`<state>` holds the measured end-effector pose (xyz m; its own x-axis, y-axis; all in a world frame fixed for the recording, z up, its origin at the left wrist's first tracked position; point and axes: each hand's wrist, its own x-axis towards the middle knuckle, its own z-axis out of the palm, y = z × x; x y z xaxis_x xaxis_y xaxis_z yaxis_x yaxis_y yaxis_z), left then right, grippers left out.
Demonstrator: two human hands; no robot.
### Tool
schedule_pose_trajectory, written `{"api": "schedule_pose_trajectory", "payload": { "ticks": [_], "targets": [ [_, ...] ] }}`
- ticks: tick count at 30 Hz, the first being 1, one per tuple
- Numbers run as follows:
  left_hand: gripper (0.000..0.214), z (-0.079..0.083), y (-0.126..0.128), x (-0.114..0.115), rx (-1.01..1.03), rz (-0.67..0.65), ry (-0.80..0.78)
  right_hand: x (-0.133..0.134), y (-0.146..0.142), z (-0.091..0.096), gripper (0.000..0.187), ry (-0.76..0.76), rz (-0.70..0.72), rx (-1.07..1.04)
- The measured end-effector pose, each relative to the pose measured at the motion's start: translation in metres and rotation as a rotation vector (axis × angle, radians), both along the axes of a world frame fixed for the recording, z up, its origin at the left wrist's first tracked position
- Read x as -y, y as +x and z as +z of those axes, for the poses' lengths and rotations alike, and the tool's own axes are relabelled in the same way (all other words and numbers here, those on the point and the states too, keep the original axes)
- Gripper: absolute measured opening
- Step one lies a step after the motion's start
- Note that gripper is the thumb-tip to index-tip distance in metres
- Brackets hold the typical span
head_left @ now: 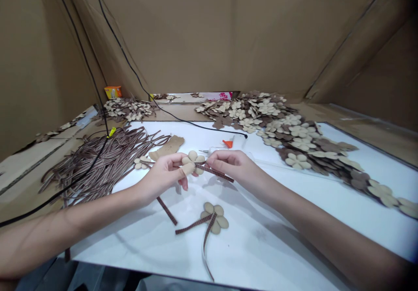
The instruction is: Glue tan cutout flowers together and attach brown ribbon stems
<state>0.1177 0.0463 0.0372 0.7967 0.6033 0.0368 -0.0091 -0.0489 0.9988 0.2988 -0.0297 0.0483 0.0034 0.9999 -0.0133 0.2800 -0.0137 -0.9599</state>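
Observation:
My left hand (pixel 166 171) pinches a beige felt flower (pixel 193 160) above the white table (pixel 294 221). My right hand (pixel 228 165) pinches a brown striped ribbon (pixel 217 173) that crosses the flower and hangs down to the left below my left hand. A second beige flower (pixel 214 216) with brown ribbon through it lies flat on the table in front of my hands. Another small flower (pixel 141 163) lies just left of my left hand.
A heap of brown ribbons (pixel 104 162) lies at the left. Beige and brown felt flowers (pixel 294 138) are piled along the back and right. An orange-capped glue tube (pixel 225 145) lies behind my hands. A black cable (pixel 98 95) runs across. Cardboard walls (pixel 209 34) surround the table.

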Motion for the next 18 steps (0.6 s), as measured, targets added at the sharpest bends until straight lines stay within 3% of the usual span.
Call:
{"api": "schedule_pose_trajectory", "payload": {
  "ticks": [10, 18],
  "targets": [
    [0.033, 0.0008, -0.0008, 0.0008, 0.014, -0.03, -0.012, -0.0001, -0.0003, -0.0001, 0.036, -0.003, -0.002, -0.004],
    [0.034, -0.0078, -0.0015, -0.0026, 0.016, -0.037, -0.02, 0.0031, -0.0022, 0.0018, 0.033, -0.041, -0.025, 0.02]
  ]
}}
